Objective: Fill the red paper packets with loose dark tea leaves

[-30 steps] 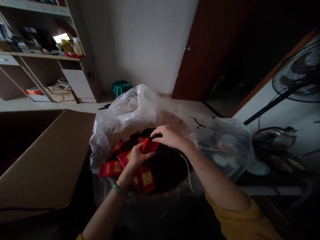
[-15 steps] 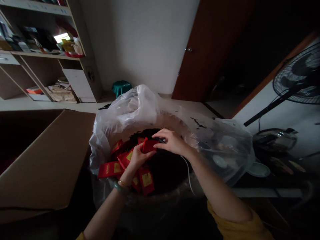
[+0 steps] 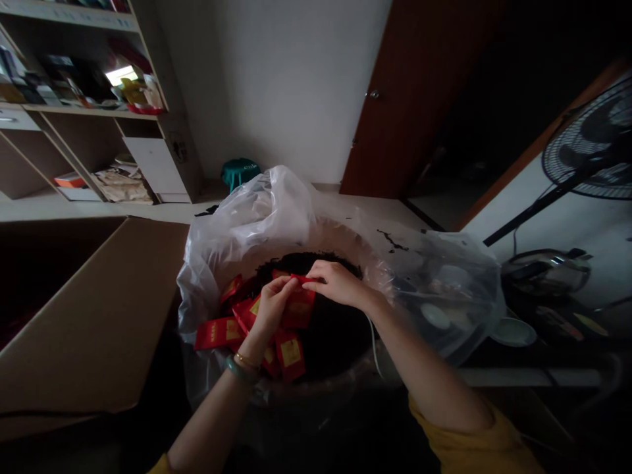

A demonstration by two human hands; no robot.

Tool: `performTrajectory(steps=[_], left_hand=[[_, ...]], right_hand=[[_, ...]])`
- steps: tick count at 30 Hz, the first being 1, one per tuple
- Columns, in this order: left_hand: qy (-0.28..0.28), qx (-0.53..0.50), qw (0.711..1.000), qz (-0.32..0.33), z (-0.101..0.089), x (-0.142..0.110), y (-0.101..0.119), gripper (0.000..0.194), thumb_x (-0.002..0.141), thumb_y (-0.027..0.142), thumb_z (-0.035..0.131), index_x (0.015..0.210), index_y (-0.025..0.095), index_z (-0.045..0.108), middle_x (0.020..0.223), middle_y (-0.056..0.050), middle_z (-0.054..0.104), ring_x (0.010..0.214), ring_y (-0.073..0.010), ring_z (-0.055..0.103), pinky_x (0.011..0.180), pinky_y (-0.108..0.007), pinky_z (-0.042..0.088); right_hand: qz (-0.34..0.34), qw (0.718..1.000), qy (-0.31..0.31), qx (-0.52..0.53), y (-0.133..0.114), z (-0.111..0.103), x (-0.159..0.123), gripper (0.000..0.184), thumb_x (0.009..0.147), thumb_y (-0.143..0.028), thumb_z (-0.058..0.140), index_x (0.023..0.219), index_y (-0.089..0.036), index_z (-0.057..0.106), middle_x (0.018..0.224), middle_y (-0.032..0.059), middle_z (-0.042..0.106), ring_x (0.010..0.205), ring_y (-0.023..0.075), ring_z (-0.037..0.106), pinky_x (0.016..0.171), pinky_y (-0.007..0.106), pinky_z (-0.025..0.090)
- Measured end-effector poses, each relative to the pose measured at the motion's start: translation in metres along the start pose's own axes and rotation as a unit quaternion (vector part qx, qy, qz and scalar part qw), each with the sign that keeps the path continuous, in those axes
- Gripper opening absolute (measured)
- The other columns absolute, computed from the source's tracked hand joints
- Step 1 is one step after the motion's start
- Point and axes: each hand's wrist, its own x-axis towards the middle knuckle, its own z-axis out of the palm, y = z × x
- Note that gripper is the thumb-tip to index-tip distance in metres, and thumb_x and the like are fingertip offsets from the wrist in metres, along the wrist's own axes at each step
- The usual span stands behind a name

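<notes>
**Query:** Which step is in hand?

**Response:** Both hands work one flat red packet [image 3: 299, 308] at its upper edge, directly over a heap of black loose leaf [image 3: 328, 337].

**Query:** State the grip on each side.

**Response:** The left hand [image 3: 271, 308] is closed, its fingers pinching the packet's upper edge. The right hand [image 3: 338, 284] is also closed, pinching the same edge from the right. Neither appears to hold anything else.

**Query:** Where is the packet?

**Response:** It stands roughly upright inside a clear polythene bag [image 3: 234, 247], just right of several red packets with yellow labels [image 3: 217, 334]. A brown cardboard carton [image 3: 74, 309] stands to the left.

**Query:** What does the next move call for?

**Response:** Judging from this hold, both pinches must stay firm on the thin edge, since the packet sits over loose leaf.
</notes>
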Motion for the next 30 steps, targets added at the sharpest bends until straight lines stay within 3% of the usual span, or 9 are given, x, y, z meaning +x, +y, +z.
performTrajectory(steps=[3, 8, 11, 17, 20, 23, 25, 27, 30], left_hand=[[0.014, -0.016, 1.000, -0.015, 0.002, -0.001, 0.001, 0.033, 0.061, 0.047, 0.076, 0.069, 0.015, 0.069, 0.062, 0.001, 0.065, 0.057, -0.0111, 0.055, 0.057, -0.021, 0.043], [0.015, 0.008, 1.000, -0.011, 0.004, -0.006, 0.001, 0.032, 0.062, 0.046, 0.075, 0.067, 0.015, 0.070, 0.062, 0.000, 0.066, 0.058, -0.0112, 0.055, 0.056, -0.021, 0.042], [0.013, 0.015, 1.000, -0.002, 0.004, -0.008, -0.002, 0.031, 0.064, 0.046, 0.074, 0.067, 0.015, 0.070, 0.061, 0.000, 0.066, 0.056, -0.0111, 0.054, 0.056, -0.021, 0.043], [0.045, 0.020, 0.999, 0.020, 0.005, -0.007, -0.002, 0.029, 0.063, 0.043, 0.073, 0.066, 0.015, 0.069, 0.059, 0.001, 0.064, 0.055, -0.0104, 0.053, 0.054, -0.021, 0.041], [0.048, 0.009, 0.999, 0.022, 0.006, -0.006, -0.001, 0.028, 0.063, 0.042, 0.074, 0.066, 0.015, 0.068, 0.059, 0.001, 0.065, 0.055, -0.0109, 0.055, 0.055, -0.021, 0.043], [0.053, -0.005, 0.999, 0.013, 0.005, -0.006, -0.002, 0.029, 0.060, 0.041, 0.077, 0.069, 0.015, 0.068, 0.062, 0.002, 0.065, 0.056, -0.0101, 0.055, 0.056, -0.020, 0.042], [0.036, -0.012, 0.999, -0.001, 0.003, -0.005, -0.004, 0.030, 0.058, 0.040, 0.079, 0.070, 0.016, 0.067, 0.063, 0.002, 0.065, 0.056, -0.0096, 0.054, 0.056, -0.020, 0.042], [0.020, -0.010, 1.000, -0.003, 0.001, -0.004, -0.007, 0.030, 0.056, 0.038, 0.080, 0.067, 0.015, 0.064, 0.062, 0.003, 0.063, 0.056, -0.0092, 0.054, 0.056, -0.019, 0.042], [0.018, -0.015, 1.000, 0.001, -0.001, -0.005, -0.009, 0.029, 0.058, 0.037, 0.081, 0.065, 0.015, 0.062, 0.061, 0.004, 0.062, 0.056, -0.0080, 0.054, 0.057, -0.018, 0.042]], right_hand=[[0.036, 0.999, 0.027, -0.002, 0.002, 0.003, -0.001, 0.011, 0.080, -0.027, 0.069, 0.080, -0.016, 0.069, 0.082, 0.0036, 0.063, 0.072, 0.0142, 0.056, 0.067, 0.024, 0.038], [0.068, 0.993, -0.092, -0.033, 0.009, 0.007, 0.000, 0.028, 0.084, -0.033, 0.061, 0.062, -0.016, 0.064, 0.063, 0.0006, 0.058, 0.058, 0.0119, 0.050, 0.055, 0.024, 0.030], [0.063, 0.991, -0.116, -0.033, 0.010, 0.009, 0.001, 0.033, 0.086, -0.034, 0.058, 0.059, -0.015, 0.062, 0.062, 0.0001, 0.057, 0.057, 0.0111, 0.049, 0.055, 0.024, 0.029], [0.058, 0.998, 0.029, 0.008, 0.006, 0.016, -0.001, 0.013, 0.074, -0.027, 0.074, 0.072, -0.016, 0.065, 0.074, 0.0005, 0.061, 0.066, 0.0118, 0.053, 0.061, 0.022, 0.036], [0.048, 0.995, 0.064, 0.062, 0.008, 0.022, -0.002, 0.010, 0.074, -0.021, 0.072, 0.069, -0.017, 0.065, 0.071, -0.0003, 0.061, 0.065, 0.0114, 0.054, 0.063, 0.023, 0.039], [0.041, 0.983, 0.124, 0.128, 0.013, 0.029, -0.003, 0.011, 0.073, -0.021, 0.073, 0.067, -0.017, 0.064, 0.070, -0.0010, 0.062, 0.065, 0.0117, 0.056, 0.063, 0.023, 0.041], [0.059, 0.967, 0.169, 0.183, 0.017, 0.033, -0.004, 0.013, 0.070, -0.022, 0.075, 0.078, -0.018, 0.066, 0.069, -0.0025, 0.063, 0.064, 0.0118, 0.057, 0.063, 0.023, 0.043], [0.089, 0.954, 0.176, 0.228, 0.021, 0.034, -0.005, 0.024, 0.066, -0.024, 0.077, 0.087, -0.019, 0.067, 0.066, -0.0039, 0.063, 0.061, 0.0120, 0.057, 0.060, 0.023, 0.044], [0.119, 0.950, 0.139, 0.251, 0.025, 0.035, -0.006, 0.020, 0.064, -0.032, 0.078, 0.074, -0.018, 0.068, 0.061, -0.0025, 0.064, 0.059, 0.0130, 0.058, 0.058, 0.024, 0.043]])
